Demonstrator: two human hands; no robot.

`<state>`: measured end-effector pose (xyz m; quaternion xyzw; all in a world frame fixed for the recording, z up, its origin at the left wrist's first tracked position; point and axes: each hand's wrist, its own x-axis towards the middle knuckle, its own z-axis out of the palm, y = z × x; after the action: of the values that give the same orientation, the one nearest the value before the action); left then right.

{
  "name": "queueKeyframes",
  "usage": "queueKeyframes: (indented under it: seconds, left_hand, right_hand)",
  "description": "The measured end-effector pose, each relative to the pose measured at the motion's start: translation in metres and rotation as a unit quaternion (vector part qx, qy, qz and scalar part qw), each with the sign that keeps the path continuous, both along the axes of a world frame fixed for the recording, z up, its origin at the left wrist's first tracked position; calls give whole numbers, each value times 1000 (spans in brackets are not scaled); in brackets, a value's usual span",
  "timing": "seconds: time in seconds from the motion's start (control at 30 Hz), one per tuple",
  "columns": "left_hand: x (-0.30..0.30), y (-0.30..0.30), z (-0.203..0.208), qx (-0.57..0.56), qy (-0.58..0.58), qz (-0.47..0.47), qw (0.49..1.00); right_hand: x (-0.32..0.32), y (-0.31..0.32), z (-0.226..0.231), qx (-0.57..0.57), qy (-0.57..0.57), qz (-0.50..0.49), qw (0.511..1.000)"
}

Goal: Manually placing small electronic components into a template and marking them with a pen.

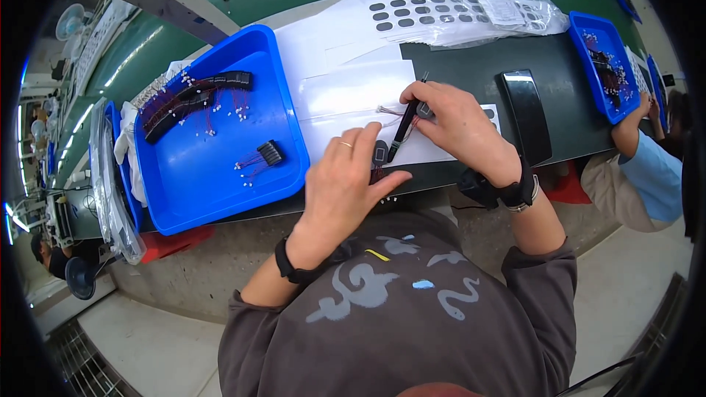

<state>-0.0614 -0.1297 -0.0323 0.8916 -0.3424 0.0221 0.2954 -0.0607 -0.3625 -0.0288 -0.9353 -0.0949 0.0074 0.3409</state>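
Observation:
A slim black pen-like tool slants across white paper, its lower tip close to a small dark rounded part with thin wires. My right hand is closed round the upper half of that tool. Beside the right fingers is a second small dark part, partly covered, with thin wires running left of it; whether it is gripped or only touched is unclear. My left hand lies open at the paper's near edge, thumb and fingers apart. Its index finger is right beside the first rounded part.
To the left, a blue tray holds rows of black wired parts and a small bundle. A black curved panel lies at right. Behind are plastic-wrapped sheets of dark labels. Another person's hand touches the right blue tray.

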Motion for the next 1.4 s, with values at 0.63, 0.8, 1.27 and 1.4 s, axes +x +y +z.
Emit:
queueKeyframes:
  seconds: [0.63,0.8,1.27,1.4]
  left_hand:
    - [32,-40,40,-211,22,52,976]
    - [37,-38,26,-177,112,47,977]
    - [24,-53,-5,-183,399,71,896]
    - [20,-54,-16,-214,449,52,866]
  right_hand:
    - [-42,-3,-23,163,-11,-102,981]
    - [-42,3,-16,48,-113,-20,992]
    - [-76,-10,-28,129,-74,-172,974]
    - [-61,-6,-25,110,-35,-108,987]
